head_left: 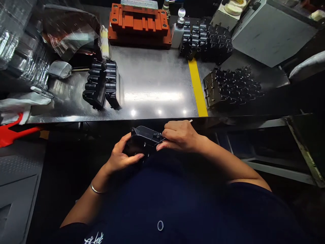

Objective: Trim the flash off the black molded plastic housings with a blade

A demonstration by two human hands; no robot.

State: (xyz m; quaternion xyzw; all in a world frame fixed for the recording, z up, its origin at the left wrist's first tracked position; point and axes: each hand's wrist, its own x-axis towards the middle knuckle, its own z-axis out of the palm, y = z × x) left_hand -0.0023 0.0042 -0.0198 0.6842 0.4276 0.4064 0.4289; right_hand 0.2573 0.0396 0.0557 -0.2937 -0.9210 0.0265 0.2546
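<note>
Just below the table's front edge, my left hand [122,152] is closed around a black molded plastic part [145,134], thumb along its near side. The part is tilted, with small pins or posts showing on its lower face. My right hand [179,135] is closed in a fist at the part's right end. It grips a thin tool, perhaps a trimming knife, whose pale end pokes out above the knuckles and whose narrow tip meets the part. Most of the tool is hidden by the fingers.
Black molded parts stand in two rows [111,83] on the metal table [154,74] at left. More lie stacked [236,86] right of a yellow stripe [198,88]. Behind are an orange fixture [139,22], a white bottle [177,34] and a grey box [274,32]. A red handle [17,132] is far left.
</note>
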